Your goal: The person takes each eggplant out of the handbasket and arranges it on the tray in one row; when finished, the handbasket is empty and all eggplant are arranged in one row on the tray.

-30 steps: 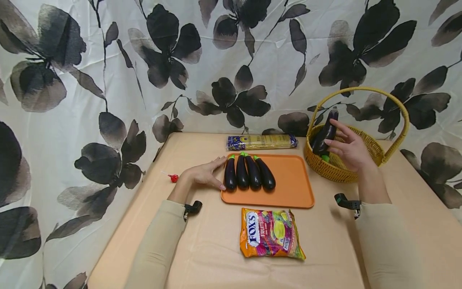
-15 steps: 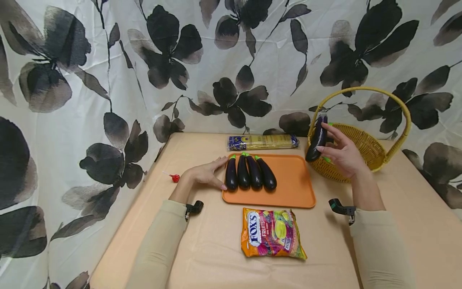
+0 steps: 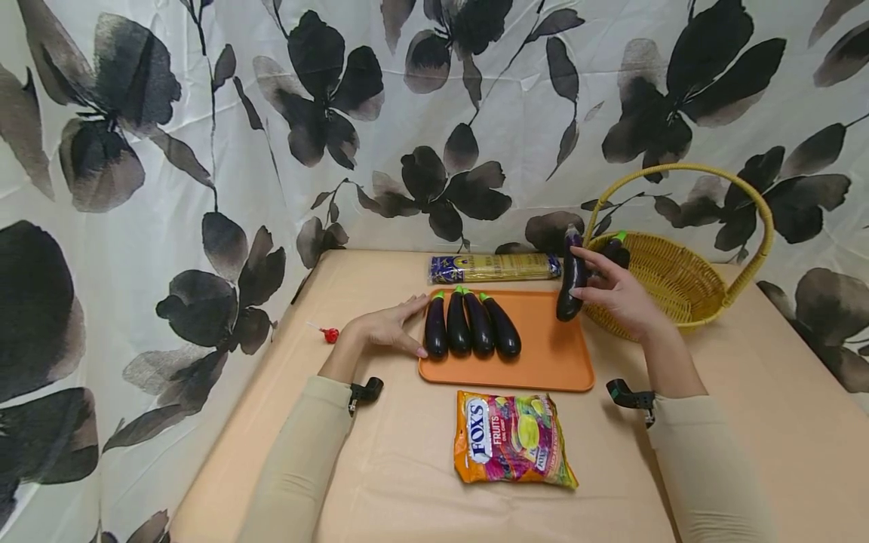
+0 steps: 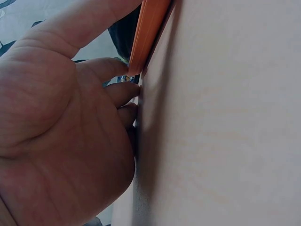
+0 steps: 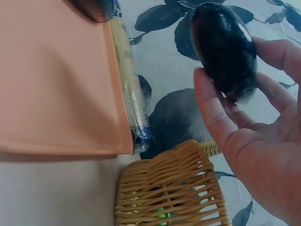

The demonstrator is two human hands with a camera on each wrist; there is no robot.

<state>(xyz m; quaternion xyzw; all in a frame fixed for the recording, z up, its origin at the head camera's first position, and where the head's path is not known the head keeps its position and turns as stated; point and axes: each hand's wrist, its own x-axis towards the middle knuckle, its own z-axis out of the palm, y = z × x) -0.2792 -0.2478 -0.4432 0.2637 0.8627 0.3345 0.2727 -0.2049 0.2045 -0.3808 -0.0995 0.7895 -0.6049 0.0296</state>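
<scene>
Now, in the head view, the right hand holds one eggplant near the right edge of the orange tray; four eggplants lie on this tray. From the left wrist, the left hand, widely outstretched, touches the tray. From the right wrist, the same eggplant is pinched in the air, near the wicker basket.

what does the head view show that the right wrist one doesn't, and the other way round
Only the head view: the left hand at the tray's edge, the candy bag and the small red item.

Only the right wrist view: the palm of the right hand, and a green patch showing through the basket's weave.

Both: the right hand holding an eggplant, the orange tray, the yellow packet, the basket and the flowered cloth.
</scene>
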